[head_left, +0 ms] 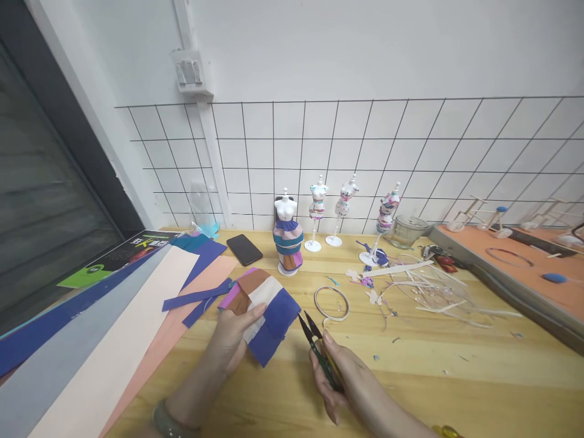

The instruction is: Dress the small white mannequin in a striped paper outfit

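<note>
My left hand (235,337) pinches a patchwork piece (280,310) of blue, white, brown and purple sections, thumb on top; whether it is paper or cloth I cannot tell. In my right hand (337,377) is a pair of thread snips (314,340), blades apart and pointing away from me. Their tips lie close to the blue right corner of the patchwork; whether they touch I cannot tell. Beyond the hands stands a small white dress form (286,208) wearing a tiered skirt (288,240) in blue, pink, teal and brown. A thin ring (331,303) rests to the right.
Long coloured sheets (123,328) spread across the left side, near a black phone (244,249). Several smaller patterned dress forms (318,201) line the back, beside a glass jar (409,231). Pale strips and scraps (433,286) litter the right, before an orange-topped board (511,255).
</note>
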Action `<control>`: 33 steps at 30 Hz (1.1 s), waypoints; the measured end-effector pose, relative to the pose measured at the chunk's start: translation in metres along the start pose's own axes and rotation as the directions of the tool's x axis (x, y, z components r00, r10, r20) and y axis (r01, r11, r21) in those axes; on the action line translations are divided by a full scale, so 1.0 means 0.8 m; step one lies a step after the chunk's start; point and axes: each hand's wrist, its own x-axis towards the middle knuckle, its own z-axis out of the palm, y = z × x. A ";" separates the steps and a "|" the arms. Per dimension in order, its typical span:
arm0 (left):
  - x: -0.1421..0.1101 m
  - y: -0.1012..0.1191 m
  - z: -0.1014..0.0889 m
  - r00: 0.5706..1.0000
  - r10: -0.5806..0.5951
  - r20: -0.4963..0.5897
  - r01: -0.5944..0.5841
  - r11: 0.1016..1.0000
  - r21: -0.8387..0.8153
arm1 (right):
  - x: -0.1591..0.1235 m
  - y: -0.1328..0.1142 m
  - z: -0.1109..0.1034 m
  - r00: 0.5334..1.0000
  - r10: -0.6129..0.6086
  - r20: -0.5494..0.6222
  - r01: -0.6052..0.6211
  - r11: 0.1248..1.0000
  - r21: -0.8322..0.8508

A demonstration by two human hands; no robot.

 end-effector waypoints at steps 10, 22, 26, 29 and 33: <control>-0.007 0.000 0.006 0.992 0.119 0.043 -0.122 0.990 0.072 | -0.007 -0.024 0.014 0.996 0.080 -0.026 -0.076 0.988 0.135; -0.005 0.003 0.003 0.987 0.157 0.042 -0.161 0.980 0.116 | -0.012 -0.026 0.011 0.984 0.172 0.055 -0.180 0.943 0.278; -0.004 0.001 0.002 0.985 0.165 0.055 -0.170 0.979 0.116 | -0.012 -0.027 0.011 0.978 0.201 0.063 -0.210 0.934 0.289; -0.004 -0.001 0.003 0.982 0.180 0.059 -0.187 0.974 0.128 | -0.012 -0.027 0.012 0.973 0.219 0.065 -0.229 0.922 0.313; -0.004 0.000 0.005 0.979 0.203 0.027 -0.205 0.968 0.143 | -0.012 -0.026 0.012 0.968 0.242 0.063 -0.249 0.909 0.334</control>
